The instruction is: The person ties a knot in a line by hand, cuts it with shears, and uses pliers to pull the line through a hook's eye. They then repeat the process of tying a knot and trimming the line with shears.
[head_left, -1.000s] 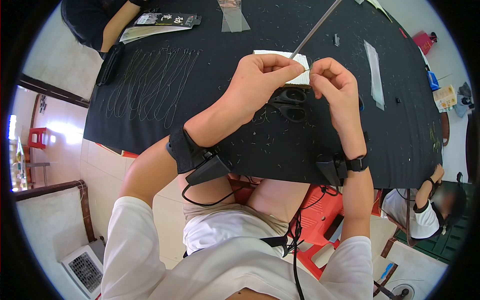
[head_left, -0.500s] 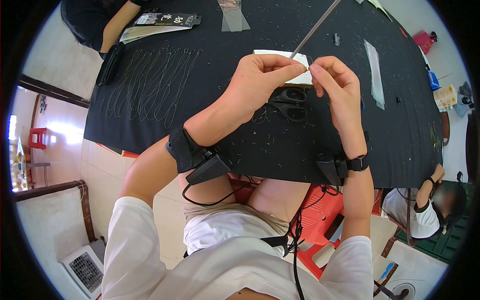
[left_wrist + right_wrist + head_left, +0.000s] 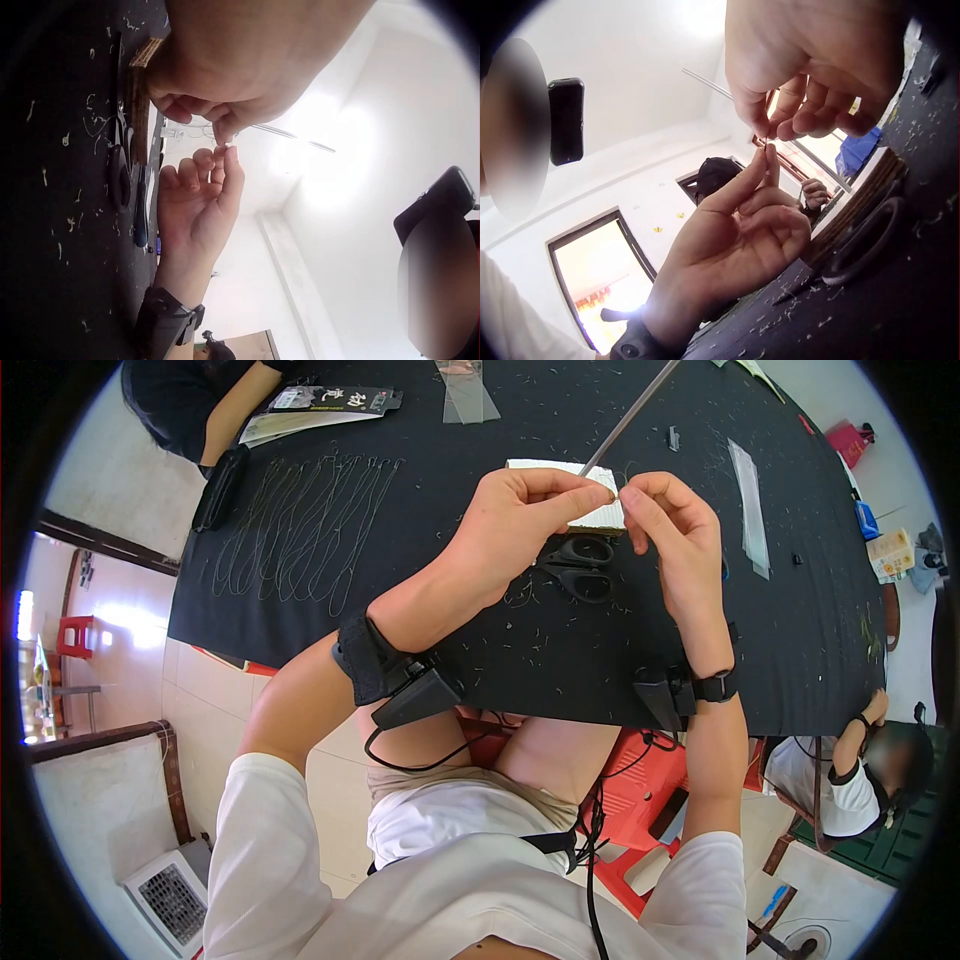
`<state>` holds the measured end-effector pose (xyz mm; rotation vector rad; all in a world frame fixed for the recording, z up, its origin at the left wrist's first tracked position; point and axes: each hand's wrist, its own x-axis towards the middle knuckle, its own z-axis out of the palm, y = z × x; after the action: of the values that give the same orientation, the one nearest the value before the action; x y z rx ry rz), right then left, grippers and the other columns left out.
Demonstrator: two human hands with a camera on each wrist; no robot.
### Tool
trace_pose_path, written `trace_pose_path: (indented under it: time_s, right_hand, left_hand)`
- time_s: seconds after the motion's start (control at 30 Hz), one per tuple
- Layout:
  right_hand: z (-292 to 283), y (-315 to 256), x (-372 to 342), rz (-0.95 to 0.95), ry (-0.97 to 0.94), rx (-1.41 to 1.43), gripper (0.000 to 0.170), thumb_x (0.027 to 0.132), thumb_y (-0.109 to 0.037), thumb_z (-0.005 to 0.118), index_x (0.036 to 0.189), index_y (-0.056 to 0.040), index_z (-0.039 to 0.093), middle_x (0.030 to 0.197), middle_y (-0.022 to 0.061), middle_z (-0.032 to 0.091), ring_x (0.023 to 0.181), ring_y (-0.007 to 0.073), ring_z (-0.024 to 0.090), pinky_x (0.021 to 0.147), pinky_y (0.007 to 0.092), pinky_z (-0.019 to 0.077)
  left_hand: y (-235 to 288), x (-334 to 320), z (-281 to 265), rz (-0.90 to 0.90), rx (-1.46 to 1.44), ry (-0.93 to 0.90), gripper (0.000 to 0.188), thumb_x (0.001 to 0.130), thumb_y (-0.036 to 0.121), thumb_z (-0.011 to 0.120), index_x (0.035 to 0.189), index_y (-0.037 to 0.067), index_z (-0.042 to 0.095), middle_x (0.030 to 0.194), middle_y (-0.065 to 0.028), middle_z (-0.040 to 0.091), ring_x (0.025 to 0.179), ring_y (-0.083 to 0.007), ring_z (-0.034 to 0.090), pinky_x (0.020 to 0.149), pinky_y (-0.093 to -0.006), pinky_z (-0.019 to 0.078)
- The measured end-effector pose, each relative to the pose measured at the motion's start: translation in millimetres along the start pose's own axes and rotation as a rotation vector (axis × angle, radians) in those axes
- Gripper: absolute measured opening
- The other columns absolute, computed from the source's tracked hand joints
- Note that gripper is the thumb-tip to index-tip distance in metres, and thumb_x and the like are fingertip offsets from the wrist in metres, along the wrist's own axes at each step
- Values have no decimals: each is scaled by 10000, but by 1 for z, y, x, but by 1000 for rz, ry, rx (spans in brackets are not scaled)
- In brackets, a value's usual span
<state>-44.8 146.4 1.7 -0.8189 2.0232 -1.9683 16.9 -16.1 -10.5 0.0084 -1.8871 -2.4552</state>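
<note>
My left hand (image 3: 515,525) pinches a tiny piece between thumb and index finger, above a white-topped block (image 3: 590,525). Facing it, my right hand (image 3: 680,545) pinches at the same spot, fingertips almost touching the left's; a fine line shows there. In the right wrist view a thin dark piece (image 3: 765,144) stands between the fingertips of both hands. A thin metal rod (image 3: 630,418) slants up behind the left fingers; whether it is held cannot be told. Black-handled scissors (image 3: 582,570) lie just below the block.
Looped lines (image 3: 300,530) lie in a row at the left of the black tablecloth (image 3: 540,650), with black packaging (image 3: 340,400) above. Clear bags (image 3: 466,395), a plastic strip (image 3: 748,510) and small clippings lie around. Other people sit at the upper left and lower right.
The right fingers have shifted slightly, coming closer to the left fingertips, and the right thumb has straightened. The left hand has barely moved.
</note>
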Motion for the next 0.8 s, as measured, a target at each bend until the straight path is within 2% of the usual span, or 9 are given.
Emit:
trace_pose_path:
  time_s: [0.37, 0.8]
  right_hand:
    - [1, -1, -1, -10, 1, 45, 136, 821, -149, 593, 889, -34, 618, 700, -11, 566, 575, 31, 454, 494, 173, 340]
    - [0, -1, -1, -20, 16, -5, 156, 811, -181, 620, 887, -44, 621, 699, -14, 566, 578, 28, 458, 487, 167, 341]
  left_hand:
    - [2, -1, 1, -34, -26, 34, 217, 817, 190, 616, 952, 23, 647, 876, -32, 632, 760, -56, 536, 664, -181, 398]
    - [0, 1, 1, -43, 30, 52, 209, 814, 187, 620, 943, 24, 651, 859, -26, 635, 736, -45, 527, 634, -173, 393]
